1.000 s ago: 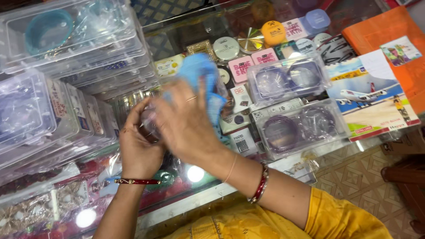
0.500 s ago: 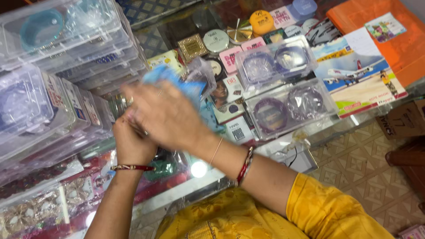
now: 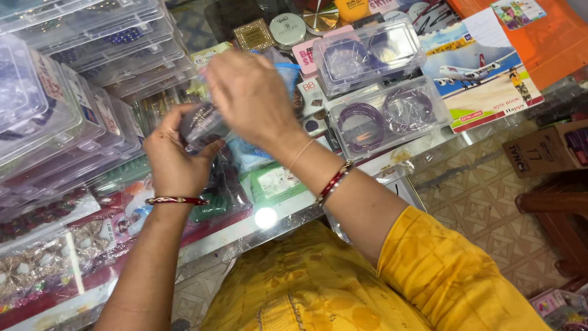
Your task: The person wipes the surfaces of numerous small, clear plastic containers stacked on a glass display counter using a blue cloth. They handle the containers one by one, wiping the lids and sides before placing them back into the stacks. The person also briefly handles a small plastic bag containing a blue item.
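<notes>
1. Left hand (image 3: 174, 159), centre-left of the frame, has its fingers curled around a stack of bangles (image 3: 202, 122) – gripped from below
2. Right hand (image 3: 251, 92) sits over them at upper centre, fingers bent, touching a blue cloth (image 3: 288, 73)
3. Clear bangle boxes (image 3: 373, 79) lie to the right on the glass counter (image 3: 392, 162)

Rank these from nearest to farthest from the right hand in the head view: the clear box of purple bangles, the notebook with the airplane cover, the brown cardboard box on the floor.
From the right hand:
1. Clear box of purple bangles, just to its right on the glass counter.
2. Notebook with the airplane cover, farther right, behind the box.
3. Brown cardboard box, far right, down on the floor.
</notes>
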